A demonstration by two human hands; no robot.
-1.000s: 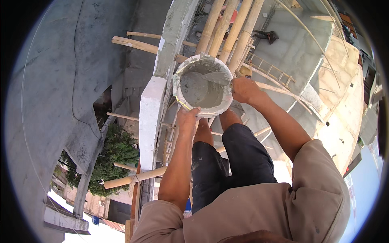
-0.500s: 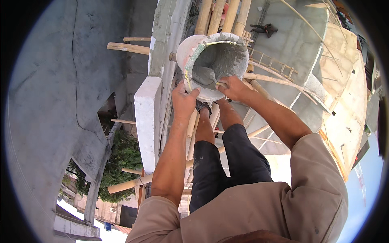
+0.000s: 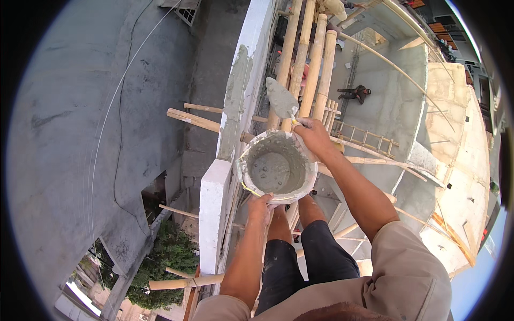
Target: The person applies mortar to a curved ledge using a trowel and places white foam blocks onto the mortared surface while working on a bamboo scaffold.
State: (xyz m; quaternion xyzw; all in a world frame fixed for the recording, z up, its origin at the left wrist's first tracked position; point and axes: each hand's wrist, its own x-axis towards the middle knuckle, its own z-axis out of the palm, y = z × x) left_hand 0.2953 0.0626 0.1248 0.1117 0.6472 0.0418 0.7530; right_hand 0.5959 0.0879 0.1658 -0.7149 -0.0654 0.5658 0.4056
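outdoor bldg site, seen from up high: a narrow wall (image 3: 217, 184), whitish w/ grey mortar patches (image 3: 235, 96) along its top, runs just left of the work, & bamboo poles (image 3: 320, 61) lie side by side beyond. big grey wall (image 3: 80, 139) fills the far left, tree (image 3: 160, 265) at lower left; another person (image 3: 355, 94) is well below on the right, near a ladder (image 3: 364, 136).

bucket (image 3: 311, 179) is in front of the person's legs, beside the wall, mouth facing up, wet mortar (image 3: 269, 170) in the bottom. left hand (image 3: 261, 208) is curled on its near rim, thumb on top, fingers mostly hidden underneath. right hand (image 3: 316, 135) is closed in a fist round the handle of a trowel (image 3: 281, 100), blade up past the bucket's far rim, grey-coated; can't really tell how thick the load is, or if that hand touches the rim.

step in hand looks like lifting mortar clear of the bucket. next move prob. calls for a level blade & a firm left grip, w/ the bucket's wt. on that side.
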